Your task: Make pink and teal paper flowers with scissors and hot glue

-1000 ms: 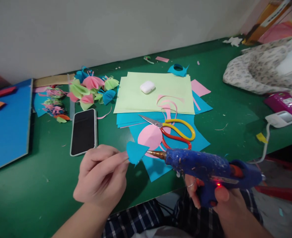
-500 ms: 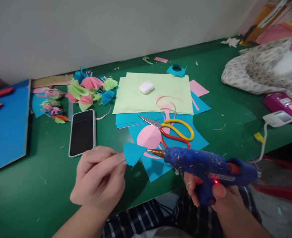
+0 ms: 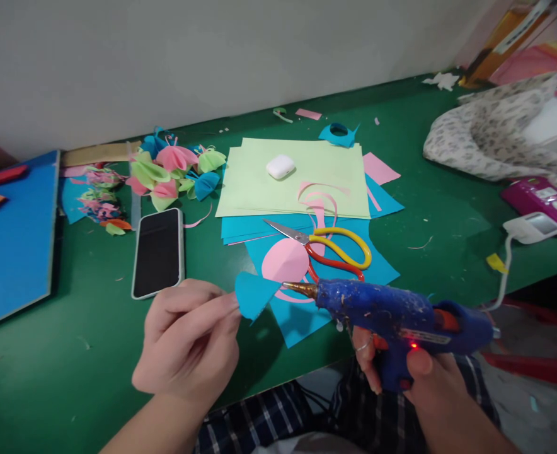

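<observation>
Between the pinched thumb and finger of my left hand [image 3: 191, 340] is a folded piece of blue paper [image 3: 256, 295], its pointed end turned to the right. My right hand [image 3: 420, 378] is wrapped around the handle of a blue glue gun [image 3: 377, 309], whose red light is lit. The brass nozzle [image 3: 300, 289] is right at the paper's point; whether they touch I cannot tell. Just beyond lie scissors [image 3: 316, 246] with one yellow and one red handle, beside a pink paper circle [image 3: 285, 261] on blue paper sheets [image 3: 297, 325].
A phone [image 3: 159, 252] lies beyond my left hand, near folded paper flowers [image 3: 177, 161]. Light green sheets [image 3: 250, 183] carry a white earbud case [image 3: 281, 166]. On the right are a patterned cloth [image 3: 462, 145] and a white cable [image 3: 506, 277]. A blue board [image 3: 14, 239] stands left.
Almost nothing differs. The glue gun has shifted very slightly to the right, along with a small shift of the whole view; both hands keep their grip.
</observation>
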Motion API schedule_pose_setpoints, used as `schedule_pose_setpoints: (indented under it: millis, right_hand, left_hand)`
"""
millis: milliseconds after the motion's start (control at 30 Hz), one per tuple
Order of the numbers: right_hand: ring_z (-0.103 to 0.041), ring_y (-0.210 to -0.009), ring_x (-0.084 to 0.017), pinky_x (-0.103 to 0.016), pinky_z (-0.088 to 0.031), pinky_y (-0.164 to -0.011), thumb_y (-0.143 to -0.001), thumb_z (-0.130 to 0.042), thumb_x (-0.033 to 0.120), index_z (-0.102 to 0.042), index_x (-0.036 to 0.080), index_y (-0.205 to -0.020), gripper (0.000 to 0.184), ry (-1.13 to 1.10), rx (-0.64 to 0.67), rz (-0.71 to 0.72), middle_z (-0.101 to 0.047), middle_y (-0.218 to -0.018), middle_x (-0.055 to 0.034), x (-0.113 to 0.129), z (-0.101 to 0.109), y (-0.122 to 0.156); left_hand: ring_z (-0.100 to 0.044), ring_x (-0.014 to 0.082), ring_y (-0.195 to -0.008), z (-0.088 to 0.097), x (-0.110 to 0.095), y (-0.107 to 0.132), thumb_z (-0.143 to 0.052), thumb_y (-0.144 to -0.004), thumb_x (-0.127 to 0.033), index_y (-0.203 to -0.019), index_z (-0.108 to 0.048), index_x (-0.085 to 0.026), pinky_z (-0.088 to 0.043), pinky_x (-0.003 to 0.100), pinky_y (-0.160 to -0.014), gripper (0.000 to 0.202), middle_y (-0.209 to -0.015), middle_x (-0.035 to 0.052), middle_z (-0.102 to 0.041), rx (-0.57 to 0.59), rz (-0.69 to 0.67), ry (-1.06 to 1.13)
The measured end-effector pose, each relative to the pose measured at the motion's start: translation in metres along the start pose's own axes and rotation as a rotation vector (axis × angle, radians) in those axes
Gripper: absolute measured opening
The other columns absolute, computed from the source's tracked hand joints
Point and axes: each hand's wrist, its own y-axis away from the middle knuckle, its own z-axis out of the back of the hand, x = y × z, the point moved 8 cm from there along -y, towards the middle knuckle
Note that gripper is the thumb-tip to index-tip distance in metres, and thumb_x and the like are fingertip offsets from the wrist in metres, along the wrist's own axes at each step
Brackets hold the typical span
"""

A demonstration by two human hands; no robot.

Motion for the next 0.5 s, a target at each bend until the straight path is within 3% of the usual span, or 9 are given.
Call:
schedule_pose_setpoints:
  millis: [167, 367, 500]
  right_hand:
    - [-0.052, -0.048, -0.005, -0.013, -0.041, -0.043, -0.067, -0.066, 0.057, -0.068, 0.018, -0.078, 0.041, -0.022, -0.001, -0.060, -0.058, -0.064, -0.0013, -0.0037, -0.0003, 0.0020]
    - [-0.052, -0.048, -0.005, -0.013, -0.040, -0.044, -0.068, -0.068, 0.052, -0.067, 0.017, -0.077, 0.036, 0.000, 0.019, -0.076, -0.057, -0.064, -0.0006, -0.0053, -0.0010, 0.0041]
    - [-0.053, -0.047, -0.005, -0.014, -0.040, -0.043, -0.066, -0.068, 0.055, -0.066, 0.017, -0.076, 0.040, 0.009, 0.003, -0.063, -0.058, -0.065, -0.0009, -0.0046, -0.0006, 0.0045]
  left_hand:
    - [-0.051, 0.0110, -0.058, 0.0000, -0.0007, 0.0006, -0.059, -0.070, 0.003, -0.088, -0.067, -0.023, -0.038, 0.027, -0.048, 0.032, -0.066, -0.0008, -0.049, -0.012, 0.019, -0.025]
    - [-0.051, 0.0117, -0.058, 0.0000, -0.0024, 0.0019, -0.060, -0.067, 0.005, -0.091, -0.068, -0.016, -0.037, 0.027, -0.047, 0.033, -0.066, 0.0011, -0.049, -0.019, -0.086, 0.010]
    - [-0.050, 0.0118, -0.058, -0.0016, -0.0014, 0.0011, -0.060, -0.067, 0.006, -0.091, -0.068, -0.016, -0.036, 0.027, -0.047, 0.034, -0.064, 0.0008, -0.048, 0.007, -0.057, 0.021]
